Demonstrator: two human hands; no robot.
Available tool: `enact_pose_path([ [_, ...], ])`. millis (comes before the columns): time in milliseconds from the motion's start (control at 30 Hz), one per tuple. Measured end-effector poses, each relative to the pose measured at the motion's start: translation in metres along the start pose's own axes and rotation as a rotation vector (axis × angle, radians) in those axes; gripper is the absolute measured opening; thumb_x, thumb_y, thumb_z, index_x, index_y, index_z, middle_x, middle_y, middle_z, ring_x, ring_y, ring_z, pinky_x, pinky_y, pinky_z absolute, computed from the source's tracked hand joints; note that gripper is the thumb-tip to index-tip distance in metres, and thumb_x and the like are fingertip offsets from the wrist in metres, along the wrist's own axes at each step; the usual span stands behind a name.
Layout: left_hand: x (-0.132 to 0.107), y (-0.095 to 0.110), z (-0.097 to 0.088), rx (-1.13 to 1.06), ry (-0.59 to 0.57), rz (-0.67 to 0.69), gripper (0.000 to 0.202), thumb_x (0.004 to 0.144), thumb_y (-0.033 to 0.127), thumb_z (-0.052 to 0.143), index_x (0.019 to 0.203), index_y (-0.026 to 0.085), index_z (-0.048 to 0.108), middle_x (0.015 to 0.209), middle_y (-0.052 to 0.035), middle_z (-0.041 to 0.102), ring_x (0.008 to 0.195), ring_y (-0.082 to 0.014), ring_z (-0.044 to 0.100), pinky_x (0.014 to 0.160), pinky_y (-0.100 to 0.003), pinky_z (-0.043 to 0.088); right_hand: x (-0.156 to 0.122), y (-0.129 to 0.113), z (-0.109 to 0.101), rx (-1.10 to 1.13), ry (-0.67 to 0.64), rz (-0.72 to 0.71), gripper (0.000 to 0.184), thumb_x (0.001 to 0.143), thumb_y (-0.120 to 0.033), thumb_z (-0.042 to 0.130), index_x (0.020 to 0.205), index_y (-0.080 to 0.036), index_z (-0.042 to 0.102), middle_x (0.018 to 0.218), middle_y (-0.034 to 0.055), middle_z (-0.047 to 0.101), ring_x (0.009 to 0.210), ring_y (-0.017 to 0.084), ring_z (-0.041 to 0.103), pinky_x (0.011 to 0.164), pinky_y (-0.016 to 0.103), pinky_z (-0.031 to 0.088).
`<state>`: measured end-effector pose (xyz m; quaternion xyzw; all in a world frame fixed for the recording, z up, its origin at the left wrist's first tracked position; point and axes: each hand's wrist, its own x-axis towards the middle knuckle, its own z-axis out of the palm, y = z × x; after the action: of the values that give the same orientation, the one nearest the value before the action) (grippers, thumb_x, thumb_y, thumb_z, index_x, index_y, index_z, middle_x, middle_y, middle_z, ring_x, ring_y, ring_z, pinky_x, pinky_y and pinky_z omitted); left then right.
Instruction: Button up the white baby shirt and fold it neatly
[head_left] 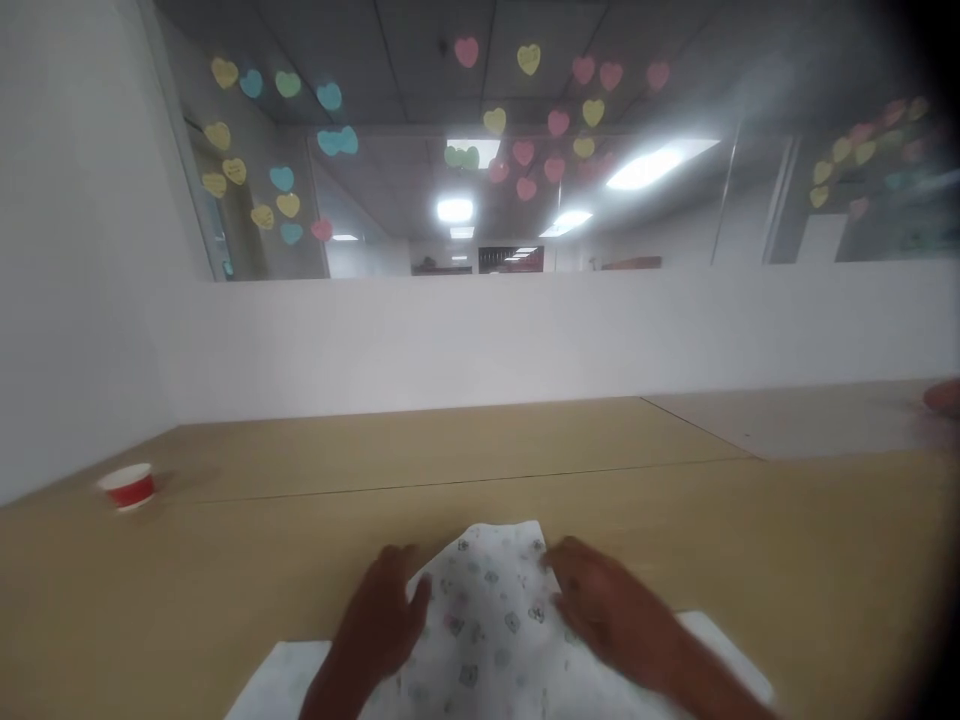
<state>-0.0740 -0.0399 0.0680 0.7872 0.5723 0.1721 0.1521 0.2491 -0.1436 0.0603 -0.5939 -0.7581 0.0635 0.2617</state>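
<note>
A small red-and-white paper cup (127, 486) sits at the left of the worktop (675, 520), its inside out of sight. At bottom centre, a printed white cloth (487, 610) lies on a white sheet (716, 635), cut off by the frame. The left hand (379, 620) and right hand (611, 610) rest on the cloth's sides, fingers (570, 575) open and unclenched.

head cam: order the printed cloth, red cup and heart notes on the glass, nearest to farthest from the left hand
From the left hand:
1. Printed white cloth: touching it, on its right.
2. Red and white cup: far left on the tabletop.
3. Heart notes: up on the glass, beyond the white partition.
</note>
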Motion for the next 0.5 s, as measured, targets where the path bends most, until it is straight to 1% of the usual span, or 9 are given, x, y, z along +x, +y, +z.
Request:
enact_pose_path([
  [33,0.019,0.011,0.004,-0.095,-0.119,0.044,0.055,0.088,0.037,0.042,0.135,0.009,0.047,0.142,-0.0190,0.045,0.135,-0.0342,0.038,0.114,-0.052,0.029,0.021,-0.020,0.016,0.067,-0.030,-0.032,0.040,0.094,-0.037,0.042,0.128,-0.023,0.058,0.136,0.0122,0.057,0.125,0.028,0.055,0.106,0.044,0.049],
  [67,0.037,0.017,0.008,-0.135,-0.174,0.093,0.055,0.085,0.034,0.045,0.134,0.010,0.048,0.141,-0.0180,0.046,0.133,-0.0328,0.042,0.113,-0.049,0.031,0.040,-0.034,0.033,0.087,-0.045,-0.064,0.041,0.092,-0.034,0.045,0.130,-0.021,0.056,0.140,0.0140,0.053,0.130,0.030,0.050,0.110,0.048,0.045],
  [100,0.054,0.019,0.012,-0.174,-0.230,0.137,0.056,0.081,0.030,0.050,0.134,0.011,0.049,0.141,-0.0160,0.048,0.131,-0.0306,0.044,0.112,-0.044,0.033,0.055,-0.042,0.050,0.090,-0.073,-0.083,0.041,0.091,-0.031,0.046,0.130,-0.020,0.055,0.145,0.0149,0.047,0.133,0.031,0.047,0.112,0.050,0.041],
  [167,0.082,0.013,0.022,-0.240,-0.327,0.233,0.063,0.069,0.021,0.057,0.132,0.016,0.052,0.138,-0.0107,0.053,0.128,-0.0258,0.049,0.109,-0.036,0.038,0.076,-0.043,0.079,0.085,-0.070,-0.061,0.041,0.091,-0.029,0.045,0.130,-0.018,0.053,0.150,0.0159,0.040,0.138,0.034,0.038,0.115,0.057,0.032],
  [233,0.106,0.004,0.031,-0.290,-0.373,0.274,0.073,0.059,0.013,0.058,0.131,0.017,0.053,0.129,-0.0082,0.060,0.120,-0.0249,0.054,0.102,-0.033,0.043,0.087,-0.031,0.098,0.114,-0.054,-0.042,0.042,0.090,-0.027,0.045,0.131,-0.016,0.051,0.147,0.0177,0.041,0.138,0.033,0.037,0.116,0.056,0.032],
  [300,0.124,-0.003,0.036,-0.322,-0.380,0.271,0.072,0.054,0.012,0.058,0.126,0.016,0.056,0.112,-0.0062,0.066,0.105,-0.0257,0.060,0.090,-0.034,0.048,0.093,-0.017,0.107,0.161,-0.022,-0.042,0.041,0.088,-0.024,0.046,0.128,-0.016,0.051,0.141,0.0173,0.045,0.134,0.030,0.040,0.115,0.052,0.034],
  [367,0.136,-0.007,0.040,-0.345,-0.370,0.251,0.059,0.052,0.015,0.062,0.111,0.015,0.062,0.096,-0.0036,0.066,0.091,-0.0252,0.060,0.081,-0.034,0.048,0.096,-0.007,0.108,0.212,0.022,-0.054,0.037,0.086,-0.023,0.049,0.122,-0.018,0.054,0.133,0.0144,0.049,0.127,0.028,0.045,0.114,0.048,0.036],
  [433,0.143,-0.007,0.041,-0.381,-0.353,0.230,0.048,0.052,0.019,0.066,0.099,0.015,0.064,0.093,-0.0028,0.064,0.088,-0.0247,0.058,0.080,-0.034,0.047,0.097,-0.001,0.105,0.259,0.071,-0.058,0.033,0.083,-0.021,0.052,0.116,-0.019,0.056,0.126,0.0119,0.052,0.120,0.025,0.048,0.110,0.046,0.039],
  [500,0.145,-0.009,0.040,-0.442,-0.326,0.208,0.045,0.054,0.024,0.068,0.099,0.016,0.064,0.098,-0.0036,0.063,0.092,-0.0249,0.057,0.083,-0.034,0.045,0.098,0.003,0.102,0.300,0.104,-0.060,0.031,0.082,-0.020,0.054,0.112,-0.019,0.056,0.121,0.0107,0.052,0.117,0.024,0.049,0.108,0.042,0.041],
])
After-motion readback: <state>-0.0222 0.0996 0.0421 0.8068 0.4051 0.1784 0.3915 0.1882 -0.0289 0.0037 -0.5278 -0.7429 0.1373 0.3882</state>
